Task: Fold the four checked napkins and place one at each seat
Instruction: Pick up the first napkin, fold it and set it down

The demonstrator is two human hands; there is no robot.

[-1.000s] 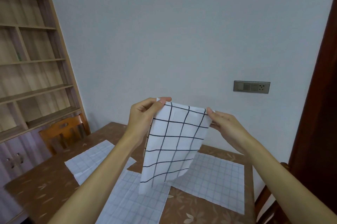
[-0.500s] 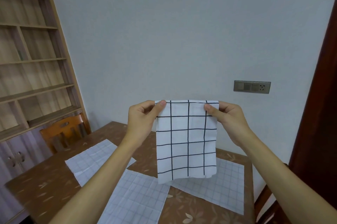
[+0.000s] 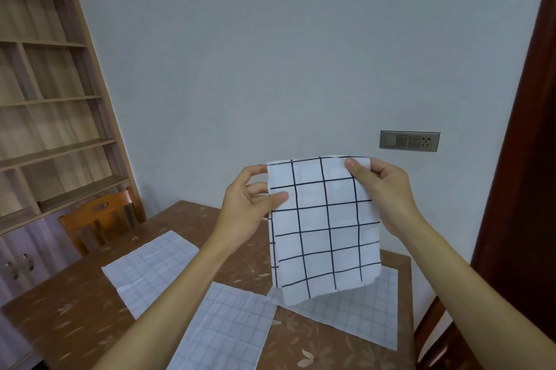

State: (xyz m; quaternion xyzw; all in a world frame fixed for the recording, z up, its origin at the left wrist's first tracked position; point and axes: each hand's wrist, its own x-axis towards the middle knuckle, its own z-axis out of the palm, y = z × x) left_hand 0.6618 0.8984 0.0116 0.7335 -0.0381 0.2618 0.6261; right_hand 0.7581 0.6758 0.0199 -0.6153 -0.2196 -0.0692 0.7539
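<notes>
One napkin mid-fold, none seated yet
Left hand [image 3: 249, 210] and right hand [image 3: 388, 192] fingers pinch the held napkin [image 3: 325, 228] aloft; three flat napkins [image 3: 150, 267] lie on the counter [image 3: 75, 309] at its 8, 7, 5 o'clock.

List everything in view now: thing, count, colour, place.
white cloth napkin with bold dark checks: one, white and black, held up above the table
white fine-checked cloth napkins: three, white and grey, flat on the table
brown flower-patterned table: one, brown, below the hands
orange wooden chair: one, orange, table's left side
dark wooden chair: one, dark brown, lower right
light wooden bookshelf: one, light brown, left wall
grey switch-and-socket panel: one, grey, back wall
dark red-brown door: one, right edge
left hand: one, pinches the held napkin's left edge
right hand: one, pinches its top right corner
</notes>
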